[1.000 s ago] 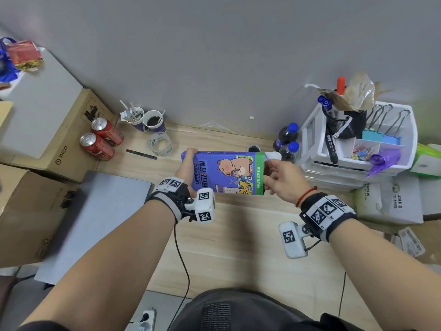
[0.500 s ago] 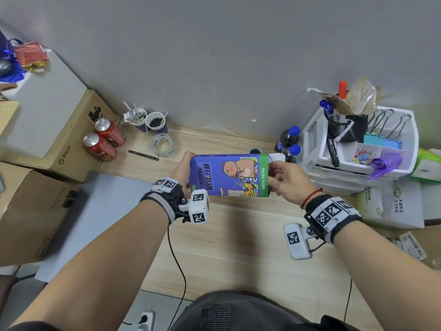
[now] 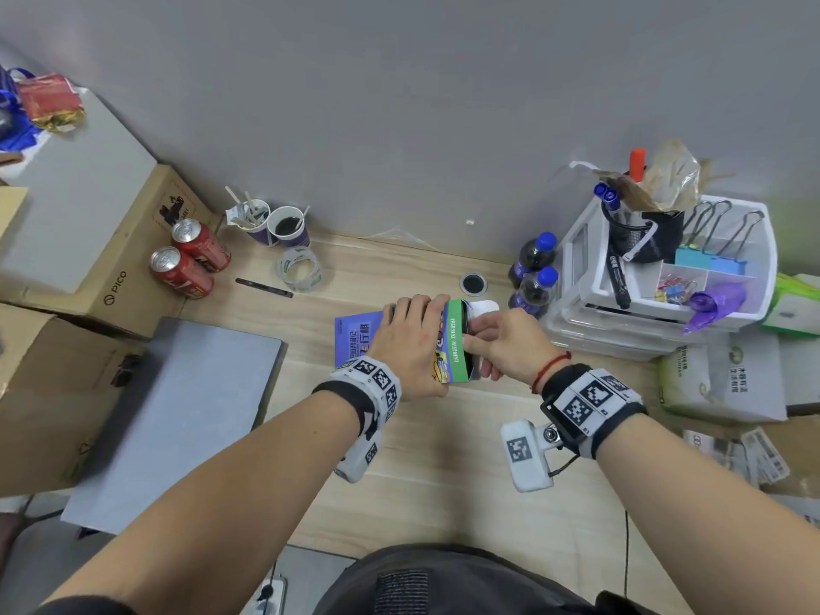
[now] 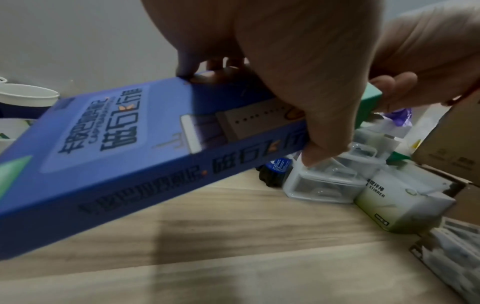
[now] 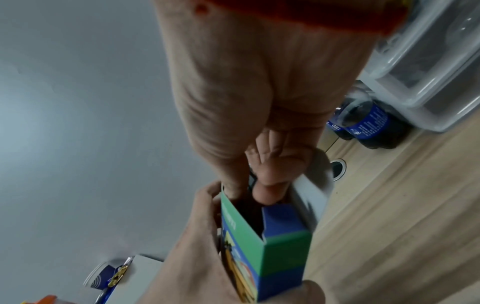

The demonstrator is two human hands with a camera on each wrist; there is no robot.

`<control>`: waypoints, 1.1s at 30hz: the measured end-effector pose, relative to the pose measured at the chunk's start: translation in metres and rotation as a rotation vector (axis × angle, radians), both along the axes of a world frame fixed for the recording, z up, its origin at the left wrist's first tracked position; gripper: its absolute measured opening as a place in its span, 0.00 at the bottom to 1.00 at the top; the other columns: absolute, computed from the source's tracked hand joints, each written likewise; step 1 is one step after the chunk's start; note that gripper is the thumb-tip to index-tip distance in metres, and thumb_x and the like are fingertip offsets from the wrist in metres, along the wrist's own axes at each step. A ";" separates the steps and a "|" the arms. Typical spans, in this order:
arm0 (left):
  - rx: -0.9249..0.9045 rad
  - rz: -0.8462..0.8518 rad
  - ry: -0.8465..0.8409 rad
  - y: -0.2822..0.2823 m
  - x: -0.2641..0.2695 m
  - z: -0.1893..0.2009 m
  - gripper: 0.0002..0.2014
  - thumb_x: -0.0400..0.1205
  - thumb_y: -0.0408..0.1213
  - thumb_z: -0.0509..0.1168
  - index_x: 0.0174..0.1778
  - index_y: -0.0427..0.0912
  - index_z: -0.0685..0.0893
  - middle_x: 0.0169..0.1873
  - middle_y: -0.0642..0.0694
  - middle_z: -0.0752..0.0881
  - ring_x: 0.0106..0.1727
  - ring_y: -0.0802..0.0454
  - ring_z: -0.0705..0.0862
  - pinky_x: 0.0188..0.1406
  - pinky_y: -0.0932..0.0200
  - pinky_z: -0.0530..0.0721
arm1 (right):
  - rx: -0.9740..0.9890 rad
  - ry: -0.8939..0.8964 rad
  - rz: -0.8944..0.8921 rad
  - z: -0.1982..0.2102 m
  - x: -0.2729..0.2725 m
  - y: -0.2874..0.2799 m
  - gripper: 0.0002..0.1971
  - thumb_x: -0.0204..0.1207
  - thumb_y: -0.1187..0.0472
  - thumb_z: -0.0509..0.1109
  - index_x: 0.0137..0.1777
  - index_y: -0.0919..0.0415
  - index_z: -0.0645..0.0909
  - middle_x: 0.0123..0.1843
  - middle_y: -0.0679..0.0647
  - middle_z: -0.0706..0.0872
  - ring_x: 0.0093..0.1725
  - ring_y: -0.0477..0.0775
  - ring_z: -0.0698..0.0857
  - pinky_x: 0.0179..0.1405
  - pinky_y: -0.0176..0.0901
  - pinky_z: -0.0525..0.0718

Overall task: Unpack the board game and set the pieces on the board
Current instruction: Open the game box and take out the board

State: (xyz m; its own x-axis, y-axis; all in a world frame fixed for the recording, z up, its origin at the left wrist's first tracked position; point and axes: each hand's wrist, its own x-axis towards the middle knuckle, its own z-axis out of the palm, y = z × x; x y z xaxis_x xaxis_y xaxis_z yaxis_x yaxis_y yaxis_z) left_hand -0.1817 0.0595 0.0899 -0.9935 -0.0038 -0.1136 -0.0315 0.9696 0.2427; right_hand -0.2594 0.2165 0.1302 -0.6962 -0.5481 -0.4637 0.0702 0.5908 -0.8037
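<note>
The blue game box [image 3: 355, 339] with a green end band lies slanted just above the wooden desk [image 3: 443, 459]. My left hand [image 3: 412, 344] grips it from above, fingers over the far edge and thumb on the near side [image 4: 319, 152]. The green end [image 5: 280, 257] is open and its white flap [image 3: 483, 307] is folded back. My right hand [image 3: 497, 344] has its thumb and fingers [image 5: 270, 185] dipped into the opening, pinching a dark flat piece there. The rest of the contents are hidden.
Two dark soda bottles [image 3: 532, 277] and a white desk organizer [image 3: 665, 281] stand close on the right. At the back left are red cans [image 3: 191, 264], paper cups [image 3: 275, 224], a tape roll [image 3: 299, 268] and a pen [image 3: 264, 287]. A grey slab [image 3: 186, 415] and cardboard boxes [image 3: 44, 392] sit left.
The box has come down from upright to lying slanted near the desk. My left hand moved from its left end to its top, and my right fingers went into the opened end.
</note>
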 end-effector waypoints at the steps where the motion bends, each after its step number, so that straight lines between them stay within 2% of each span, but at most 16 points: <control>1: -0.001 0.006 0.014 0.000 0.000 0.000 0.57 0.53 0.63 0.70 0.78 0.43 0.60 0.59 0.47 0.73 0.58 0.44 0.74 0.64 0.45 0.73 | -0.022 -0.005 -0.027 0.001 0.001 0.000 0.09 0.77 0.62 0.73 0.54 0.66 0.81 0.34 0.69 0.89 0.20 0.55 0.81 0.17 0.40 0.81; 4: 0.004 0.030 0.015 -0.001 -0.002 -0.001 0.57 0.53 0.63 0.70 0.78 0.43 0.59 0.59 0.46 0.73 0.58 0.45 0.74 0.63 0.45 0.74 | -0.078 -0.001 -0.106 0.001 0.005 -0.001 0.15 0.75 0.63 0.74 0.61 0.59 0.77 0.33 0.63 0.90 0.20 0.53 0.83 0.18 0.41 0.83; 8: 0.016 0.052 -0.021 0.001 0.002 -0.002 0.57 0.54 0.64 0.70 0.78 0.43 0.58 0.60 0.47 0.73 0.58 0.45 0.73 0.63 0.46 0.75 | -0.103 0.006 -0.063 0.001 0.006 0.000 0.33 0.74 0.64 0.75 0.74 0.42 0.67 0.31 0.62 0.90 0.21 0.57 0.84 0.22 0.45 0.85; 10: 0.006 0.059 -0.034 0.002 0.004 -0.002 0.56 0.55 0.64 0.69 0.78 0.44 0.57 0.60 0.47 0.73 0.58 0.45 0.73 0.63 0.46 0.74 | -0.087 -0.029 -0.038 0.000 0.004 0.000 0.39 0.75 0.63 0.75 0.80 0.42 0.60 0.31 0.62 0.90 0.22 0.55 0.84 0.22 0.43 0.85; 12: -0.003 0.062 -0.035 0.004 0.005 -0.002 0.56 0.55 0.64 0.68 0.78 0.44 0.57 0.59 0.47 0.73 0.58 0.45 0.73 0.62 0.46 0.75 | -0.082 -0.054 -0.055 -0.002 0.004 -0.001 0.41 0.75 0.63 0.75 0.82 0.47 0.57 0.31 0.61 0.90 0.22 0.53 0.84 0.22 0.41 0.84; 14: -0.027 0.051 -0.032 0.004 0.004 0.000 0.56 0.55 0.63 0.69 0.77 0.43 0.58 0.59 0.46 0.73 0.57 0.45 0.73 0.61 0.46 0.75 | -0.111 -0.113 -0.107 -0.003 0.004 -0.002 0.42 0.75 0.65 0.74 0.83 0.49 0.54 0.32 0.60 0.89 0.23 0.53 0.85 0.21 0.40 0.83; 17: -0.067 0.006 -0.028 0.000 0.001 0.003 0.56 0.54 0.62 0.71 0.76 0.42 0.60 0.57 0.46 0.73 0.56 0.45 0.73 0.60 0.45 0.76 | -0.147 -0.202 -0.127 -0.005 0.003 -0.005 0.43 0.76 0.68 0.72 0.82 0.45 0.51 0.33 0.62 0.89 0.24 0.55 0.85 0.19 0.39 0.80; 19: -0.078 -0.012 -0.032 -0.002 0.000 0.004 0.56 0.53 0.62 0.72 0.76 0.42 0.61 0.57 0.46 0.72 0.56 0.45 0.73 0.60 0.46 0.75 | -0.136 -0.189 -0.096 -0.004 0.000 -0.008 0.40 0.75 0.70 0.73 0.81 0.48 0.55 0.32 0.62 0.87 0.22 0.53 0.83 0.16 0.37 0.77; 21: -0.050 -0.001 -0.047 -0.003 0.003 0.002 0.57 0.53 0.61 0.72 0.77 0.43 0.59 0.58 0.47 0.72 0.57 0.46 0.73 0.61 0.48 0.75 | -0.130 -0.167 -0.066 -0.002 -0.003 -0.009 0.36 0.73 0.71 0.74 0.77 0.54 0.61 0.26 0.57 0.86 0.19 0.50 0.79 0.14 0.38 0.74; 24: 0.002 0.040 -0.052 -0.002 0.007 -0.003 0.56 0.54 0.61 0.71 0.78 0.44 0.58 0.58 0.48 0.72 0.57 0.47 0.73 0.63 0.49 0.76 | -0.140 -0.150 -0.057 -0.002 -0.004 -0.008 0.31 0.72 0.72 0.74 0.71 0.54 0.66 0.19 0.51 0.84 0.17 0.49 0.76 0.14 0.36 0.72; 30: 0.028 0.044 -0.069 -0.005 0.013 -0.012 0.52 0.56 0.65 0.65 0.75 0.43 0.62 0.56 0.46 0.73 0.55 0.46 0.73 0.61 0.48 0.76 | -0.189 -0.195 -0.123 -0.007 0.003 0.000 0.25 0.73 0.78 0.71 0.64 0.61 0.65 0.17 0.51 0.82 0.13 0.47 0.73 0.11 0.31 0.68; 33: 0.013 0.030 -0.088 -0.009 0.015 -0.019 0.52 0.56 0.66 0.65 0.74 0.42 0.63 0.57 0.45 0.74 0.56 0.45 0.73 0.62 0.47 0.76 | -0.189 -0.200 -0.149 -0.009 0.001 0.003 0.26 0.72 0.79 0.71 0.63 0.63 0.64 0.16 0.51 0.80 0.13 0.48 0.71 0.11 0.31 0.67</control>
State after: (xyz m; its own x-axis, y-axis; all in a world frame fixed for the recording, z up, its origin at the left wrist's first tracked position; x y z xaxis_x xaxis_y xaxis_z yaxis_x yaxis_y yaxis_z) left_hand -0.1669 0.0509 0.0712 -0.9791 -0.0314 -0.2011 -0.0824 0.9646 0.2504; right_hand -0.2587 0.2199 0.1208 -0.6807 -0.5362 -0.4992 0.3128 0.4035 -0.8599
